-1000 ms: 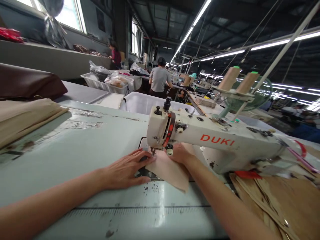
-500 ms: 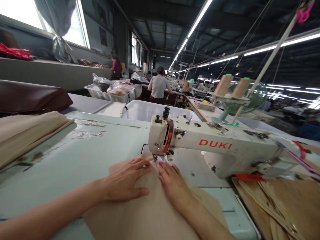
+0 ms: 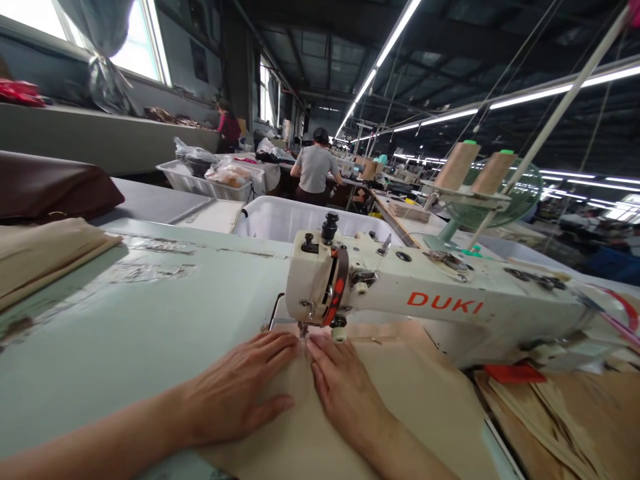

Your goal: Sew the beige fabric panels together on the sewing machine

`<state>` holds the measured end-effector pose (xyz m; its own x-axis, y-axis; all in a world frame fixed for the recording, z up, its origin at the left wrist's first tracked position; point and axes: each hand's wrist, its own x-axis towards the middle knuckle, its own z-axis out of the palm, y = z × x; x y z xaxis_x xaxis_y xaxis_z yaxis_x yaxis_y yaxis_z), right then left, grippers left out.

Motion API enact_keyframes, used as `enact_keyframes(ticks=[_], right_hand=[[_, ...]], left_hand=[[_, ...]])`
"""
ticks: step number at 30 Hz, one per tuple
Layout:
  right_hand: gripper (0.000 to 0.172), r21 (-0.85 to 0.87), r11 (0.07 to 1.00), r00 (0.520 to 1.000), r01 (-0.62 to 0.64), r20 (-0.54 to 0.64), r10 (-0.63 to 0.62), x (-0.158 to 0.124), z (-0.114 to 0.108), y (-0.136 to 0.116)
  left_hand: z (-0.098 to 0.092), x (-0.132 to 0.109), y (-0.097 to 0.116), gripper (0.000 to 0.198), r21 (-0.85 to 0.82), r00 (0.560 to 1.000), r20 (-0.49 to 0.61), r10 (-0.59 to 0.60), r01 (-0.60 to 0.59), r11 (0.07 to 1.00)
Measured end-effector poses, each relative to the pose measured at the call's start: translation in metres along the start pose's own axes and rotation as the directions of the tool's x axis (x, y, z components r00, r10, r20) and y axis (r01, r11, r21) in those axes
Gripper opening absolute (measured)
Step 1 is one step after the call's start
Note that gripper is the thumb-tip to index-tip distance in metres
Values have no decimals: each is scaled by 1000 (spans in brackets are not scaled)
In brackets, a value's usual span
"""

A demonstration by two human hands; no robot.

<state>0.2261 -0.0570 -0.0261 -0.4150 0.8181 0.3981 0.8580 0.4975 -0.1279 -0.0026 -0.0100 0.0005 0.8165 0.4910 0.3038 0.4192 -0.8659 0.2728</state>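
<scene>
A sheet of beige fabric (image 3: 420, 393) lies across the bed of a white sewing machine (image 3: 380, 280) marked DUKI. On its left part my left hand (image 3: 240, 387) rests flat, fingers stretched toward the presser foot (image 3: 303, 329) and thumb apart. My right hand (image 3: 345, 387) lies flat on the fabric just right of the needle area, its fingertips close to the foot. Both hands press on the cloth without gripping it. The fabric's edge under the foot is partly hidden by my fingers.
Folded beige cloth (image 3: 50, 260) and a dark red leather piece (image 3: 55, 187) lie at left. Brown pieces (image 3: 585, 420) are stacked at right. Behind the machine stand a white bin (image 3: 270, 217), thread cones (image 3: 457, 167) and a green fan (image 3: 525, 193). A person (image 3: 316, 167) works farther back.
The fabric has shifted and turned, now spreading further right under the machine arm. Both hands stay flat beside the foot, slightly lower in view. The camera view has moved a little.
</scene>
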Motion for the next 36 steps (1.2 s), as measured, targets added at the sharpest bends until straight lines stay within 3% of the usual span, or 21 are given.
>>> enact_keyframes(ticks=[7, 16, 25, 36], right_hand=[[47, -85, 994, 997, 72, -18, -74, 3, -5, 6], [45, -75, 997, 999, 26, 22, -25, 7, 7, 12], [46, -64, 997, 999, 34, -20, -35, 10, 4, 9], [45, -103, 995, 1000, -6, -21, 4, 3, 8, 7]], left_hand=[[1, -5, -1, 73, 105, 997, -50, 60, -55, 993], [-1, 4, -11, 62, 94, 998, 65, 21, -27, 995], [-5, 5, -8, 71, 29, 998, -11, 56, -56, 998], [-7, 4, -6, 65, -14, 997, -28, 76, -76, 997]])
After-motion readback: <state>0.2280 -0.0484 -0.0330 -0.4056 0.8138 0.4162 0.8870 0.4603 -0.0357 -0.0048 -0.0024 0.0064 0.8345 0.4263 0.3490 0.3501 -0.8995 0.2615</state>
